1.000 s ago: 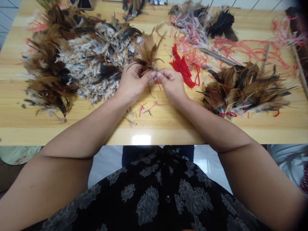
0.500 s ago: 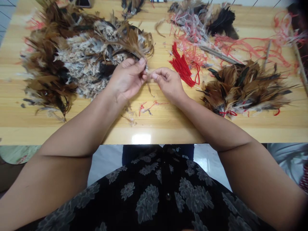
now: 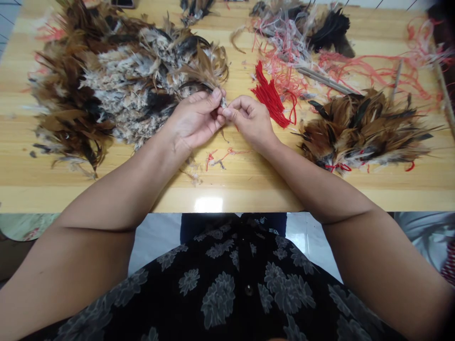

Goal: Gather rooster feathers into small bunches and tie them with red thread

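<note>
Pinching the quill end of a small feather bunch [image 3: 208, 71] between thumb and fingers, my left hand [image 3: 194, 121] is closed around its base, and the brown plumes fan up and away from my knuckles toward the far edge of the bench [image 3: 241, 182]. My right hand [image 3: 249, 121] meets it fingertip to fingertip, curled shut on the same stub of quills; whether a bit of thread is caught in that grip too I cannot quite tell, as the spot is small and partly covered by my fingers. The bunch sits just above both hands, its base right at the point where they touch, and its tips overlap the big feather pile [image 3: 117, 80] that fills the left half of the bench. Just beyond my right hand lies a bundle of red cords [image 3: 268, 97], near my knuckles but not touching them. Farther right, well apart from my hands, rests a tied feather cluster [image 3: 362, 130] with red binding at its near end. Close to the near edge, below my wrists, lie some thread scraps [image 3: 218, 158]. Along the far edge there is a tangle of pink and red strings [image 3: 295, 47] mixed with dark feathers, and thin sticks [image 3: 322, 80] lie beside it.
</note>
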Demonstrator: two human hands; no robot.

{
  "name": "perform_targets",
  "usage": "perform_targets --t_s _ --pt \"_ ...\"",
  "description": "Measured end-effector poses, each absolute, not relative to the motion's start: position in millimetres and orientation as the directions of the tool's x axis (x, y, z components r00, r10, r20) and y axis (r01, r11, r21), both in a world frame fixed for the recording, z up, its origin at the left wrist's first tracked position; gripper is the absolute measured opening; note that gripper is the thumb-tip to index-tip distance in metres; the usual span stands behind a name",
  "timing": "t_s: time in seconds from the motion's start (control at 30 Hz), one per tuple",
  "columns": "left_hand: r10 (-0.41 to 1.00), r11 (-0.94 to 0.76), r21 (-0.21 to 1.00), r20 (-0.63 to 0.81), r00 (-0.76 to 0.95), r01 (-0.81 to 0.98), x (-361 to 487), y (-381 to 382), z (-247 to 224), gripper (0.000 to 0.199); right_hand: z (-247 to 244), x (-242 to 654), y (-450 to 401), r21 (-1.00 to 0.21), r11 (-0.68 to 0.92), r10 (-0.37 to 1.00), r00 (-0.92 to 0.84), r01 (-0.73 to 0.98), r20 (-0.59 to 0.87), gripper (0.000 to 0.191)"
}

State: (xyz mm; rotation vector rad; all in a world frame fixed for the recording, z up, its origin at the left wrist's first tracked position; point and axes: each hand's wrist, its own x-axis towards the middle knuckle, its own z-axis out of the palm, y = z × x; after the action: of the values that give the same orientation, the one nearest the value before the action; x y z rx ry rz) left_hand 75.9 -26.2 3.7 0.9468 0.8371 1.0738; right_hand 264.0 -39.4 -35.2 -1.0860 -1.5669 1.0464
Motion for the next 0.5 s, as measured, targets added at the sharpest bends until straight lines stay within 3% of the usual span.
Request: perform_targets --t_s 0.27,0.5 --pt "0.919 0.392 0.771 -0.306 0.247 -0.502 82 -39 18 0.042 -26 264 -46 -0.964 0.235 0.964 -0.158 0.126 0.215 0.061" --pt "0.934 0.357 0.768 -0.302 0.191 -0.532 83 -37 25 0.040 -21 262 -47 -0.981 0.191 0.973 -0.133 0.015 0.188 0.064"
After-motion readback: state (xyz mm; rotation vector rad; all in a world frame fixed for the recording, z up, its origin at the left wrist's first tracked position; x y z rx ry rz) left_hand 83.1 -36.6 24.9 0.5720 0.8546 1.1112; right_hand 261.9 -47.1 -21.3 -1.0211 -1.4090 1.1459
